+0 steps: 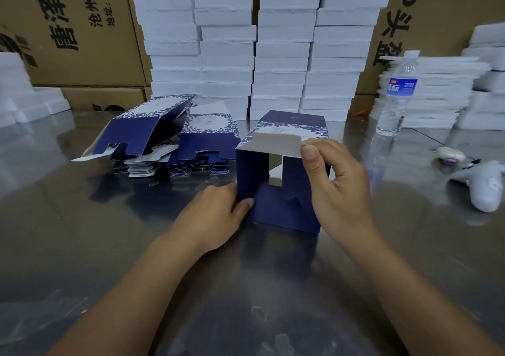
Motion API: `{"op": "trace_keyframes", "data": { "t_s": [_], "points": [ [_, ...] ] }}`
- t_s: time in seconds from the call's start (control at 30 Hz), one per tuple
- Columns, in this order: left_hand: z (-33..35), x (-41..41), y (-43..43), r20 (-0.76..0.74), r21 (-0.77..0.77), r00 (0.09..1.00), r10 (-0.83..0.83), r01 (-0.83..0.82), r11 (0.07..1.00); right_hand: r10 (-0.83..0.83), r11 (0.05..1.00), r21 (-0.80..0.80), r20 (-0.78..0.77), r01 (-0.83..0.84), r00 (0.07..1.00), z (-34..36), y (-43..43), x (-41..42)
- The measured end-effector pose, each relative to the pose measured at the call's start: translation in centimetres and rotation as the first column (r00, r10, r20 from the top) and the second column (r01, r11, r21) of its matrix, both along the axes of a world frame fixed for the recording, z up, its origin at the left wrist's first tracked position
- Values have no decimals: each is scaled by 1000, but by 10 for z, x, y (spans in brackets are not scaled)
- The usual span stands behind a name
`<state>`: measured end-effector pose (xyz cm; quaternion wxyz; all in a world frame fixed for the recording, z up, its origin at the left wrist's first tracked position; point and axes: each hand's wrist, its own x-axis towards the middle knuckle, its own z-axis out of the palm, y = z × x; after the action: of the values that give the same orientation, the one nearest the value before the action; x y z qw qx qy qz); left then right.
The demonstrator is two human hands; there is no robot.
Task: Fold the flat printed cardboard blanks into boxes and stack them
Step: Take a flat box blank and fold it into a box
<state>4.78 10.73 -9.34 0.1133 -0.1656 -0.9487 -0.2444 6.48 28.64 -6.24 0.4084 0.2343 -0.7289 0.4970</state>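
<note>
- Head view: a half-folded navy box [276,213] stands mid-bench [82,246], its open end facing the camera.
- The left grip [218,213] grasps the box's lower left edge, thumb on the front.
- The right grip [336,183] pinches the white top flap [276,144].
- Flat blanks [202,148] lie piled to the left; a water bottle [396,93] stands to the right.

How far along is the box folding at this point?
Done: no finished box stack is visible. In hand: one navy printed cardboard box, erected, flaps open; right hand pinches its white flap, left hand steadies it. Left: the pile of flat blue blanks.
</note>
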Motion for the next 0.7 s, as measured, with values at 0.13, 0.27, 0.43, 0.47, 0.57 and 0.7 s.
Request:
{"op": "trace_keyframes", "data": {
  "t_s": [0.13,0.27,0.43,0.47,0.57,0.7],
  "points": [
    [1,1,-2,12,-103,1000,-1,2,995,2,1000,1,12,-2,1000,-1,0,0],
    [3,1,-3,-1,-116,1000,-12,12,993,2,1000,-11,8,-2,1000,0,0,0],
    [4,1,-5,24,-131,1000,-9,12,991,3,1000,-13,18,-3,1000,-1,1,0],
    [4,2,-6,25,-157,1000,0,3,988,3,1000,-12,20,-3,1000,-1,1,0],
    [2,2,-7,28,-194,1000,-2,7,981,4,1000,-18,32,-3,999,-1,0,0],
    [3,4,-5,27,-119,999,-18,21,993,9,1000,-24,37,-8,999,0,1,1]
  ]
}}
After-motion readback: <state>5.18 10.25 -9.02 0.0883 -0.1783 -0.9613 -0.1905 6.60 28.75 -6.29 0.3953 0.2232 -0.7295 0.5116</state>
